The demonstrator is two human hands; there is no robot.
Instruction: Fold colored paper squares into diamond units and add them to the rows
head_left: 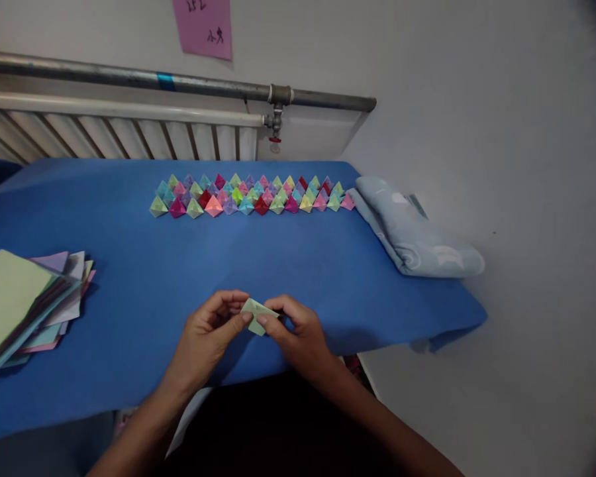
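A small folded piece of pale green paper [256, 316] is held between both hands, above the front part of the blue-covered table. My left hand [212, 328] pinches its left side with the thumb on top. On the right side, my right hand [298, 332] grips the same paper, thumb and fingers closed on it. Several rows of small folded paper pieces [246, 205] in many colours stand on the cloth beyond my hands. A stack of coloured paper sheets [14, 298] lies at the left, pale green on top.
The blue cloth [129, 265] covers the table. A folded light blue fabric [407, 232] lies at its right end against the wall. Behind the table are a white radiator [149, 138] and a metal pipe [218, 87]. Pink paper [206, 26] hangs on the wall.
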